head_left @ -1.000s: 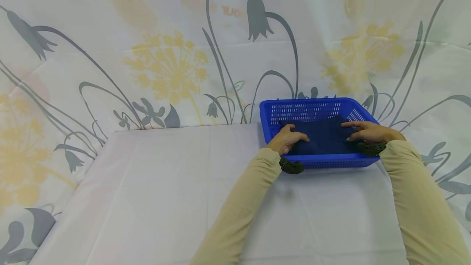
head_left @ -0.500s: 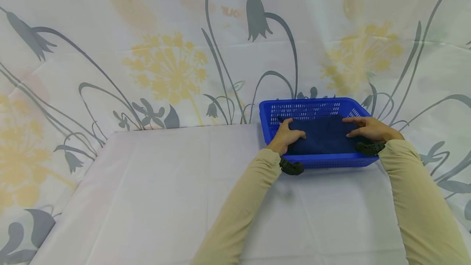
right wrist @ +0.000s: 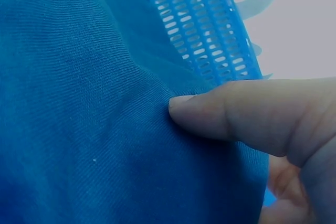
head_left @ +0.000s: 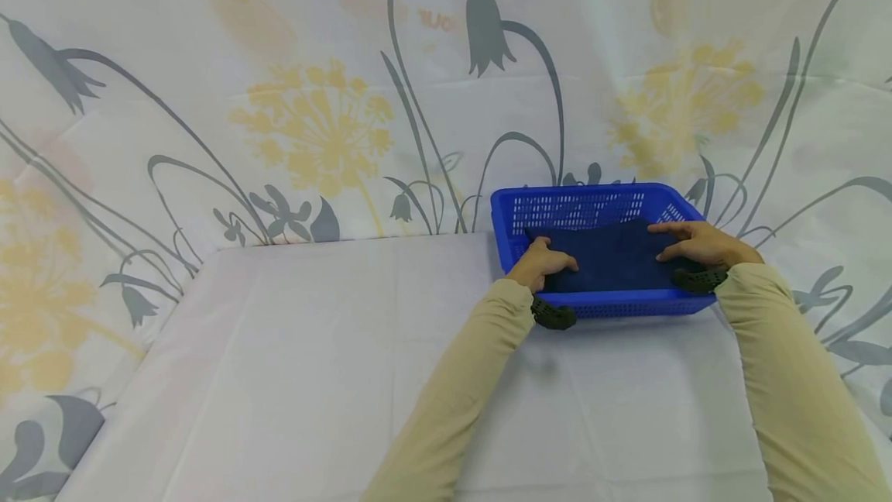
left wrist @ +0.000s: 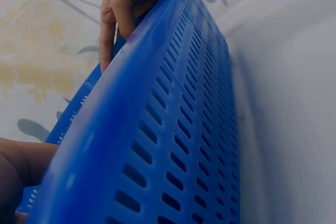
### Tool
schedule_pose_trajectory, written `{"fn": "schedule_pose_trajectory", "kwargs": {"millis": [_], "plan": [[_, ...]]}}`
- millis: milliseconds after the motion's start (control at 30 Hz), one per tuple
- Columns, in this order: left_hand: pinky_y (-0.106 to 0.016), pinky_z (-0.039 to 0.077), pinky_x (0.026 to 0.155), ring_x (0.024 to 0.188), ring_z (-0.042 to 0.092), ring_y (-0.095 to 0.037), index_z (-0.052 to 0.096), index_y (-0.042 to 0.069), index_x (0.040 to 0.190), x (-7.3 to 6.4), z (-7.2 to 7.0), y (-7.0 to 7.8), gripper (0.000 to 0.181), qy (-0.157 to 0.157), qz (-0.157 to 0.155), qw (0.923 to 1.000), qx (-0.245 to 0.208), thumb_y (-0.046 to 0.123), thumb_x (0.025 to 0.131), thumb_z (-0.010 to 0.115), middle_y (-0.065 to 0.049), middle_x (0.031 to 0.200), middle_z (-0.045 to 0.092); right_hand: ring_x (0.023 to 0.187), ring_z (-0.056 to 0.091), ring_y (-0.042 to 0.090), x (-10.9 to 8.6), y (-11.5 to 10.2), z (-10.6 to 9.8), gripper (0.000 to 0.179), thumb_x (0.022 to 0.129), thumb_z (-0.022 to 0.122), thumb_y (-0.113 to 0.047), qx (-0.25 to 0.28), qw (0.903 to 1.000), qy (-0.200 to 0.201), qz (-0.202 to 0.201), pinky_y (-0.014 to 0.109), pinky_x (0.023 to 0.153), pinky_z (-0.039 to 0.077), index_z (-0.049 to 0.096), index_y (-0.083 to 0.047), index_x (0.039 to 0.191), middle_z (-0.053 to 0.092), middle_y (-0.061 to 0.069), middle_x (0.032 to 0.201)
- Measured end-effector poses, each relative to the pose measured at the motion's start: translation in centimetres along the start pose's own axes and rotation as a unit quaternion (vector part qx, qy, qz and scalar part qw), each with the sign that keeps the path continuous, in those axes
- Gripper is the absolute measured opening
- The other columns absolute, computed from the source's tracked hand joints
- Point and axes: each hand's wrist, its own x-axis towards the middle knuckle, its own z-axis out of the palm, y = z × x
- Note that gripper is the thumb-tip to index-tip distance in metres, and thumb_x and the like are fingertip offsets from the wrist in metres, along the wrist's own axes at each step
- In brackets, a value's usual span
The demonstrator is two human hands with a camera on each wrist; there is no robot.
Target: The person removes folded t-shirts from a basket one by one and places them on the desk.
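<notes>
A folded navy cloth [head_left: 609, 254] lies inside a blue perforated plastic basket [head_left: 620, 298] in the head view. At its left side my left hand [head_left: 540, 266] grips it, thumb over the top. My right hand [head_left: 704, 245] pinches the opposite side. In the right wrist view the right thumb [right wrist: 210, 111] presses on the fine-ribbed fabric [right wrist: 89, 98], with fingers behind its edge. The left wrist view shows the basket's slotted wall [left wrist: 173, 129] hiding the cloth and much of my left hand [left wrist: 21, 169]; the right hand [left wrist: 121, 9] reaches over the far end.
The basket stands at the back right of a table under a white cloth [head_left: 300, 362]. Directly behind it hangs a white curtain [head_left: 432, 99] printed with grey and yellow flowers. Dark bands [head_left: 554, 314] sit at both wrists, close to the basket's front rim.
My left hand has moved slightly left, and the cloth's left edge has shifted a little with it. The right hand and basket stay almost where they were.
</notes>
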Motion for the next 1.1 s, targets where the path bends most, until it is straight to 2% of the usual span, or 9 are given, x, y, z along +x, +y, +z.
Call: {"fn": "schedule_pose_trajectory", "kwargs": {"millis": [433, 700, 1100], "plan": [[-0.041, 0.046, 0.095, 0.122, 0.051, -0.027, 0.050, 0.015, 0.139, -0.35, 0.01, 0.06, 0.068, 0.034, 0.019, 0.9991, -0.016, 0.006, 0.078, 0.079, -0.009, 0.133, 0.055, 0.132, 0.019, 0.056, 0.12, 0.08, -0.14, 0.065, 0.090, 0.066, -0.004, 0.016, 0.9998, 0.001, 0.008, 0.061, 0.102, 0.029, 0.032, 0.016, 0.141, 0.022, 0.041, 0.145], [-0.039, 0.046, 0.095, 0.122, 0.049, -0.024, 0.049, 0.016, 0.140, -0.10, 0.05, -0.28, 0.070, 0.026, -0.004, 0.9996, -0.002, 0.012, 0.078, 0.080, -0.008, 0.136, 0.052, 0.132, 0.020, 0.056, 0.02, -0.10, -0.07, 0.065, 0.089, 0.067, -0.006, 0.013, 0.9999, 0.001, 0.008, 0.061, 0.102, 0.029, 0.034, 0.015, 0.141, 0.023, 0.041, 0.144], [-0.040, 0.046, 0.094, 0.119, 0.052, -0.025, 0.052, 0.017, 0.137, -0.08, 0.14, -0.17, 0.067, 0.037, 0.012, 0.9992, -0.004, 0.008, 0.077, 0.080, -0.008, 0.131, 0.055, 0.133, 0.019, 0.056, -0.20, -0.45, -0.09, 0.065, 0.089, 0.067, -0.006, 0.015, 0.9998, 0.001, 0.012, 0.061, 0.103, 0.028, 0.034, 0.016, 0.140, 0.021, 0.041, 0.144]]}}
